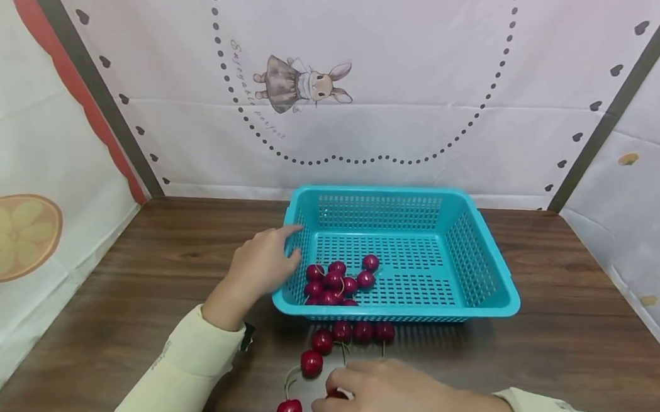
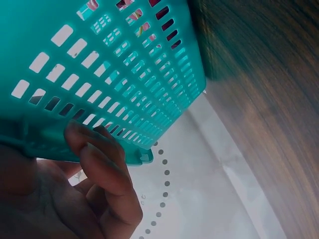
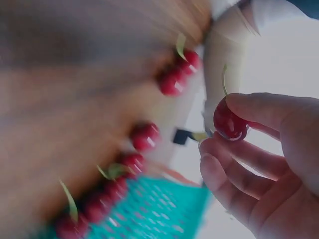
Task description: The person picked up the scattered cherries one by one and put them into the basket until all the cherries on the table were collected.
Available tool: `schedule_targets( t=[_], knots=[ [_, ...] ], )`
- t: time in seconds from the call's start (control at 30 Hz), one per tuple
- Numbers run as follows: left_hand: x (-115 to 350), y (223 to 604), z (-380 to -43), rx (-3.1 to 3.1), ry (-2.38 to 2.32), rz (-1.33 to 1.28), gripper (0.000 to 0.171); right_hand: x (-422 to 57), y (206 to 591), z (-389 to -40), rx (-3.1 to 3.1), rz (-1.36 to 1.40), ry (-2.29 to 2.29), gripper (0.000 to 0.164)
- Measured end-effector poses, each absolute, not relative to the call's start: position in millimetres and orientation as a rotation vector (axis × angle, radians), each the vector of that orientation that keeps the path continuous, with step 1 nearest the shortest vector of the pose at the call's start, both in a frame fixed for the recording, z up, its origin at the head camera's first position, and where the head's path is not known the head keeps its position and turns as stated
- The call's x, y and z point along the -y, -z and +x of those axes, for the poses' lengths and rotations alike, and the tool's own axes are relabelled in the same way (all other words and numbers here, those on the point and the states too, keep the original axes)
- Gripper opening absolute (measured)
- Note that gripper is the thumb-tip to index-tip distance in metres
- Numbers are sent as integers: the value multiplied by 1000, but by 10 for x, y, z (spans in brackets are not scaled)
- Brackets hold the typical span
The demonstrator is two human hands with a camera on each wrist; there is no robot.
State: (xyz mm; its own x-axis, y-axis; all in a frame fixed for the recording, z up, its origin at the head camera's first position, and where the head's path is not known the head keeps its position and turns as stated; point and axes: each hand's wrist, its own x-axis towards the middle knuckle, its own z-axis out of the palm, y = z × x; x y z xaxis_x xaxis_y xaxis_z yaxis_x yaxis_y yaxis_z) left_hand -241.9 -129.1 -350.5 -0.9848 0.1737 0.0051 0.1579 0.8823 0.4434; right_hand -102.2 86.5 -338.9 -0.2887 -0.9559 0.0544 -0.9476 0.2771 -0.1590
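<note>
Pinching a round, glossy dark-red cherry (image 3: pixel 229 122) between thumb and fingers, the right hand (image 1: pixel 398 394) is just this side of a rectangular turquoise plastic basket (image 1: pixel 427 312). Meanwhile the left hand (image 1: pixel 262 262) grips that basket's left rim, more cherries (image 1: pixel 332 280) piled inside.

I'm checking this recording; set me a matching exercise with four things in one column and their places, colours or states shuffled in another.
Things
1. left hand
2. basket
3. rabbit figure
4. right hand

Places, colours, states
A. turquoise and perforated
B. holding a cherry
C. printed on the sheet behind the table
D. at the basket's left side

Right pairs: 1-D, 2-A, 3-C, 4-B
</note>
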Motion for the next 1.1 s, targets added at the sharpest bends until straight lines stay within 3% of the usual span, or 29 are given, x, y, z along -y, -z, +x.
schedule_targets(
  t=[0.33,0.63,0.9,1.1],
  knots=[
    [1295,3536,-2395,-3018,-705,267,56,-1144,2860,-1245,-2886,-1434,249,43],
    [1282,3548,-2430,-3035,-703,274,55,-1420,2872,-1733,-3064,-1137,19,38],
    [1298,3565,-2422,-3071,-672,278,56,-1510,2819,-2119,-3022,-909,-95,43],
    [1287,3567,-2433,-3069,-668,295,55,-1514,2873,-2422,-2997,-865,-147,31]
  ],
)
